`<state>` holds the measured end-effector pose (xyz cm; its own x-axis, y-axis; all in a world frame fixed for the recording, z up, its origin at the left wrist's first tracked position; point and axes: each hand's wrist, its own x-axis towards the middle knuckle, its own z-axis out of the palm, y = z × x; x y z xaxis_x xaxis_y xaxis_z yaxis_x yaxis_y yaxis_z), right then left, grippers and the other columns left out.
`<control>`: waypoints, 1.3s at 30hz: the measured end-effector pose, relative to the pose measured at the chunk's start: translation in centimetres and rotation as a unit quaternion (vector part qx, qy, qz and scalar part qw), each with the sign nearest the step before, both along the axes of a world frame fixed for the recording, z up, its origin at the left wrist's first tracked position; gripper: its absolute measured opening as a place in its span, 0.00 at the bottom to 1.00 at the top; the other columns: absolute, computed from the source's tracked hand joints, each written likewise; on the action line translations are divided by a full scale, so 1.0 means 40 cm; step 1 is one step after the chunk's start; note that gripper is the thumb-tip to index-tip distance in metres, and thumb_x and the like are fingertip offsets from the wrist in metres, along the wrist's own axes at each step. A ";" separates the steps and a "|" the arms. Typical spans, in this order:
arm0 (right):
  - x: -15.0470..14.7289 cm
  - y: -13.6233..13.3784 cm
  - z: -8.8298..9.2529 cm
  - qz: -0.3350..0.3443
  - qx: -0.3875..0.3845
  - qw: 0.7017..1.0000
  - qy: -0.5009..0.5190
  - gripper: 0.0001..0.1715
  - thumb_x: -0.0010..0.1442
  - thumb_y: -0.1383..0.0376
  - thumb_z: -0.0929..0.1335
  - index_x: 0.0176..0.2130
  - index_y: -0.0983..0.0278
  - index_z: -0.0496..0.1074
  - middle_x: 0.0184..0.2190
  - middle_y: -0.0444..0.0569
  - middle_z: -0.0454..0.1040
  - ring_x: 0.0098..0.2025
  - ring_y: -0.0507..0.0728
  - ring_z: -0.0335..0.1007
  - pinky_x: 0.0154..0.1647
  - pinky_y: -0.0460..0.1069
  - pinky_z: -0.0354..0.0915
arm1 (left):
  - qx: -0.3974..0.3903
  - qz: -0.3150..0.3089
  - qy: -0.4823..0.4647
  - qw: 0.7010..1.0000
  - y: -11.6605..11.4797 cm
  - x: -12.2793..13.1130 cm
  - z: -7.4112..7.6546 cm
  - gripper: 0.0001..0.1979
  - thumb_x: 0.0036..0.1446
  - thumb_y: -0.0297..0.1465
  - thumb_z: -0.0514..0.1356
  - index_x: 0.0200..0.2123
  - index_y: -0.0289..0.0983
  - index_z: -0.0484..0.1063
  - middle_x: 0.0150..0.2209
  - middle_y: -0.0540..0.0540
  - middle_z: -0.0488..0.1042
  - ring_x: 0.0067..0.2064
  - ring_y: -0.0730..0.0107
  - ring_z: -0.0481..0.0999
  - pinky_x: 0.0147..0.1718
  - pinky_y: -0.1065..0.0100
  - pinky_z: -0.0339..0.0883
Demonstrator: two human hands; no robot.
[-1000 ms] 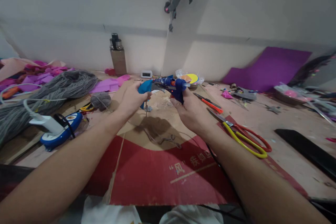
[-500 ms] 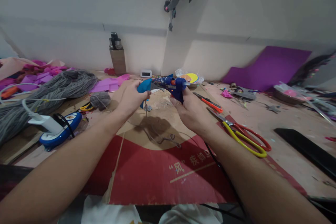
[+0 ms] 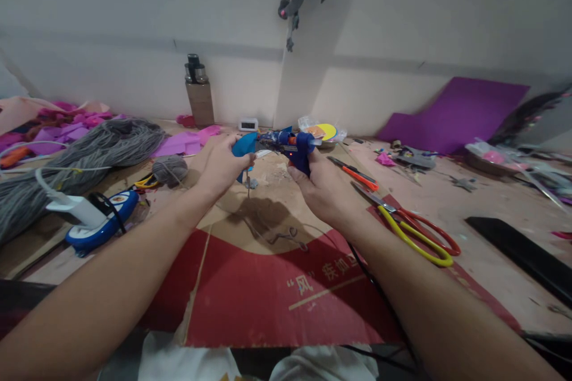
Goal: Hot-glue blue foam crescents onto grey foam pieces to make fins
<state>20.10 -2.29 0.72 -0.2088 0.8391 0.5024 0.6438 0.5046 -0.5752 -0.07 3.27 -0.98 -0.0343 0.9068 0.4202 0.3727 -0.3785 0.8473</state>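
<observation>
My right hand (image 3: 315, 184) grips the handle of a blue hot glue gun (image 3: 300, 147), its small red light lit and a clear glue stick poking from its back. The gun's nozzle points left, close against a blue felt piece (image 3: 243, 145). Fingers and thumb of my left hand (image 3: 226, 164) pinch that felt piece; whether the nozzle touches it I cannot tell. Grey yarn (image 3: 286, 234) hangs below my left hand and trails in loops over the red and tan cardboard (image 3: 250, 303).
Red-and-yellow-handled scissors (image 3: 415, 232) and an orange cutter (image 3: 360, 177) lie right of my right hand. A black flat object (image 3: 521, 256) is farther right. On the left are a grey yarn ball (image 3: 170, 171), a yarn skein (image 3: 107, 149) and a blue power strip (image 3: 102, 226).
</observation>
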 end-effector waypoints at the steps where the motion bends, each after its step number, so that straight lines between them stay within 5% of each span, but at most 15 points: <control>1: -0.002 -0.001 0.001 -0.001 -0.001 1.000 -0.006 0.18 0.60 0.65 0.63 0.51 0.65 0.68 0.47 0.58 0.75 0.48 0.65 0.71 0.48 0.58 0.66 | 0.002 0.006 0.007 1.000 0.000 -0.001 0.002 0.12 0.45 0.30 0.63 0.36 0.36 0.72 0.30 0.49 0.75 0.30 0.69 0.75 0.29 0.69 0.70; 15: -0.006 -0.001 -0.010 -0.010 -0.029 0.998 -0.046 0.21 0.62 0.63 0.63 0.54 0.66 0.67 0.46 0.59 0.76 0.46 0.65 0.73 0.45 0.57 0.67 | 0.020 0.085 0.109 0.990 -0.010 -0.010 0.025 0.12 0.45 0.30 0.62 0.37 0.37 0.74 0.31 0.50 0.74 0.30 0.70 0.71 0.28 0.70 0.64; 22: -0.002 0.000 -0.004 0.000 -0.008 1.000 -0.012 0.21 0.61 0.65 0.63 0.53 0.64 0.67 0.49 0.58 0.75 0.50 0.66 0.71 0.49 0.59 0.65 | 0.016 0.024 0.036 0.999 -0.002 -0.005 0.005 0.10 0.45 0.29 0.62 0.35 0.37 0.72 0.30 0.49 0.74 0.31 0.68 0.74 0.28 0.70 0.67; 31: 0.010 0.005 0.001 -0.021 -0.009 1.000 0.007 0.21 0.61 0.64 0.63 0.54 0.66 0.66 0.43 0.57 0.75 0.43 0.64 0.71 0.46 0.58 0.65 | 0.003 -0.009 0.015 1.000 -0.009 0.000 0.003 0.11 0.45 0.29 0.63 0.36 0.37 0.71 0.29 0.51 0.74 0.28 0.70 0.74 0.27 0.70 0.67; 36: 0.025 0.035 -0.010 -0.024 0.025 0.995 0.097 0.18 0.60 0.63 0.64 0.50 0.62 0.66 0.45 0.55 0.74 0.40 0.60 0.70 0.43 0.56 0.67 | -0.031 -0.030 0.003 0.999 -0.013 0.004 0.004 0.10 0.45 0.29 0.64 0.33 0.37 0.70 0.26 0.50 0.73 0.26 0.70 0.73 0.23 0.71 0.64; 39: 0.047 0.078 -0.027 -0.021 -0.066 0.970 0.235 0.16 0.58 0.63 0.65 0.47 0.61 0.63 0.40 0.50 0.74 0.27 0.52 0.65 0.30 0.51 0.67 | -0.067 -0.048 -0.045 0.996 -0.014 0.012 0.004 0.09 0.44 0.30 0.65 0.31 0.37 0.69 0.24 0.49 0.72 0.24 0.71 0.71 0.21 0.71 0.63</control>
